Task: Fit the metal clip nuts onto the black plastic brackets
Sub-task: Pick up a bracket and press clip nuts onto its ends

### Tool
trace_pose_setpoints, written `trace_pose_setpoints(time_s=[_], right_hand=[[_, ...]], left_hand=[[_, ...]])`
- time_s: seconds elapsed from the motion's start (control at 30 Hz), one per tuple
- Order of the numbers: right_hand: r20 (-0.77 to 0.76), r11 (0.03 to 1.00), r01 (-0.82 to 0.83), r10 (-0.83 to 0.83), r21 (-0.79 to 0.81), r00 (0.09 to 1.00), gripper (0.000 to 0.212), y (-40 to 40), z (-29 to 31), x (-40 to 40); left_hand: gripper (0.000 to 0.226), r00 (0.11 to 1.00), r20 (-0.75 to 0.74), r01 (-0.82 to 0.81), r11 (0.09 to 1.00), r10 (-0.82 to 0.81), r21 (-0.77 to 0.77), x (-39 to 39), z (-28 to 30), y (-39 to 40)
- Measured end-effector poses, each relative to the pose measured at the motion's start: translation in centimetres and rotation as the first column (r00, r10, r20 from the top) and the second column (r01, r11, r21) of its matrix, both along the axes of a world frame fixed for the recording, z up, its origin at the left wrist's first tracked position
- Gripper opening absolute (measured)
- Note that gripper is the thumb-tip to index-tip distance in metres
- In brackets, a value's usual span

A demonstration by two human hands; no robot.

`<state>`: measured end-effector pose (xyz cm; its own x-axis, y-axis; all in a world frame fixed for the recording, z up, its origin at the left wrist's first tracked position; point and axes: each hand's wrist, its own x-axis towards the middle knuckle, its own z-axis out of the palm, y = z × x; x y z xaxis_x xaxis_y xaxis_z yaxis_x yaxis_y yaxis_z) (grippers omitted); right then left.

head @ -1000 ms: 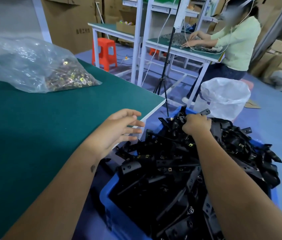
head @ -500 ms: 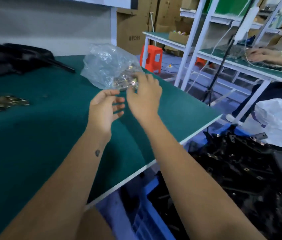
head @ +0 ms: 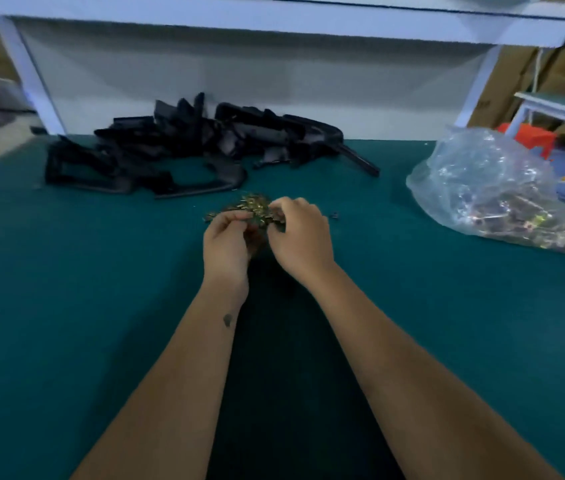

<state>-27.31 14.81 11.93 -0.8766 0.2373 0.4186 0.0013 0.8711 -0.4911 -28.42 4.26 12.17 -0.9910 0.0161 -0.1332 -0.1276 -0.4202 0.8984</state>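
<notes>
A small heap of brass-coloured metal clip nuts lies mid-table on the green bench top. Both my hands are at its near edge. My left hand has its fingers curled in around some clip nuts at the heap's left side. My right hand curls down over the right side, its fingertips pinching into the nuts. Motion blur hides what lies between the two hands. Behind the heap, a pile of black plastic brackets stretches along the back of the table.
A clear plastic bag holding more clip nuts sits at the right of the table. A white shelf frame spans overhead at the back. Beyond the right edge are an orange stool and cardboard boxes.
My view has swung left from the blue bin of brackets to the bench top. Both hands have moved from the bag over to the loose heap of clip nuts and curled onto it.
</notes>
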Motion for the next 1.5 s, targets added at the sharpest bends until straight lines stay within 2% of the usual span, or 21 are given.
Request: trace_pose_setpoints(time_s=[0.1, 0.23, 0.33, 0.47, 0.53, 0.63, 0.67, 0.73, 0.8, 0.9, 0.97, 1.03, 1.07, 1.13, 1.2, 1.27, 1.33, 1.4, 1.43, 1.5], right_hand=[[0.018, 1.0, -0.017, 0.018, -0.019, 1.0, 0.029, -0.7, -0.3, -2.6], [0.069, 0.997, -0.046, 0.05, -0.059, 0.996, 0.031, -0.3, 0.4, -6.8], [0.106, 0.983, -0.079, 0.098, -0.166, 0.99, 0.041, 0.0, 1.4, -10.2], [0.14, 0.943, -0.096, 0.147, -0.318, 0.979, 0.052, -0.5, 2.6, -14.4], [0.178, 0.974, -0.075, 0.114, -0.213, 0.977, 0.052, -1.1, 2.7, -16.0], [0.196, 0.997, -0.035, 0.021, 0.068, 0.98, 0.041, -2.1, 2.4, -16.9], [0.186, 0.995, -0.021, 0.003, 0.094, 0.982, 0.037, -2.3, 2.3, -16.9], [0.165, 1.0, 0.001, 0.002, -0.021, 0.986, 0.032, -2.5, 2.2, -16.5], [0.088, 0.961, 0.01, 0.016, -0.278, 0.996, 0.038, -2.4, 2.4, -15.4], [-0.102, 0.782, -0.016, -0.061, -0.623, 0.993, 0.048, -2.5, 2.5, -12.2], [-0.158, 0.697, -0.077, -0.052, -0.712, 0.986, 0.048, -3.1, 1.8, -9.5], [-0.153, 0.65, -0.157, 0.063, -0.743, 0.986, 0.046, -4.0, 0.9, -7.3], [-0.139, 0.643, -0.194, 0.136, -0.741, 0.981, 0.044, -4.4, 0.5, -6.5], [-0.135, 0.664, -0.248, 0.218, -0.705, 0.967, 0.04, -4.9, -0.1, -5.5], [-0.141, 0.71, -0.232, 0.186, -0.665, 0.972, 0.036, -4.9, -0.3, -5.0], [-0.079, 0.802, -0.16, 0.14, -0.576, 0.987, 0.041, -4.4, -0.7, -4.6], [0.094, 0.933, -0.144, 0.184, -0.33, 0.978, 0.049, -3.9, -1.2, -4.8], [0.253, 0.983, -0.182, 0.182, -0.024, 0.95, 0.047, -4.1, -1.6, -5.2], [0.257, 0.981, -0.18, 0.155, 0.078, 0.954, 0.041, -4.3, -1.7, -5.4], [0.194, 0.982, -0.146, 0.121, 0.118, 0.973, 0.028, -4.6, -1.7, -5.6]], left_hand=[[0.023, 0.995, 0.09, -0.059, 0.978, 0.041, 0.198, -1.9, 0.1, -0.5], [0.016, 0.963, 0.269, -0.147, 0.889, 0.028, 0.434, -3.8, 0.0, -1.0], [0.018, 0.938, 0.345, -0.166, 0.841, -0.026, 0.515, -4.6, -0.1, -1.3], [0.016, 0.928, 0.367, -0.154, 0.833, -0.062, 0.531, -4.8, 0.0, -1.2], [0.015, 0.933, 0.353, -0.141, 0.828, -0.072, 0.543, -4.8, -0.1, -1.2], [0.015, 0.934, 0.346, -0.129, 0.816, -0.092, 0.563, -4.9, -0.2, -1.4], [0.015, 0.933, 0.347, -0.126, 0.811, -0.099, 0.571, -5.0, -0.2, -1.4], [0.015, 0.932, 0.346, -0.125, 0.801, -0.107, 0.585, -5.1, -0.1, -1.6], [0.015, 0.941, 0.327, -0.13, 0.804, -0.084, 0.58, -5.0, 0.1, -1.6], [0.016, 0.973, 0.231, -0.125, 0.875, 0.016, 0.467, -5.0, 0.1, -1.2], [0.032, 0.985, 0.171, -0.093, 0.925, 0.031, 0.369, -5.0, 0.3, -1.2], [0.049, 0.987, 0.158, -0.058, 0.939, 0.004, 0.339, -4.8, 0.4, -1.4], [0.049, 0.988, 0.151, -0.077, 0.936, 0.025, 0.342, -4.7, 0.4, -1.6], [0.033, 0.981, 0.13, -0.177, 0.936, 0.143, 0.304, -4.6, 0.3, -2.1], [0.024, 0.961, 0.121, -0.272, 0.932, 0.249, 0.24, -4.6, 0.3, -2.9], [0.02, 0.942, 0.136, -0.333, 0.909, 0.307, 0.249, -4.8, 0.2, -3.9], [0.017, 0.935, 0.17, -0.349, 0.892, 0.311, 0.287, -4.9, 0.1, -4.8], [0.015, 0.933, 0.201, -0.348, 0.885, 0.297, 0.309, -5.1, 0.0, -5.1], [0.013, 0.934, 0.211, -0.344, 0.886, 0.289, 0.311, -5.1, -0.1, -5.1], [0.011, 0.939, 0.215, -0.328, 0.889, 0.269, 0.318, -5.2, -0.3, -4.8]])
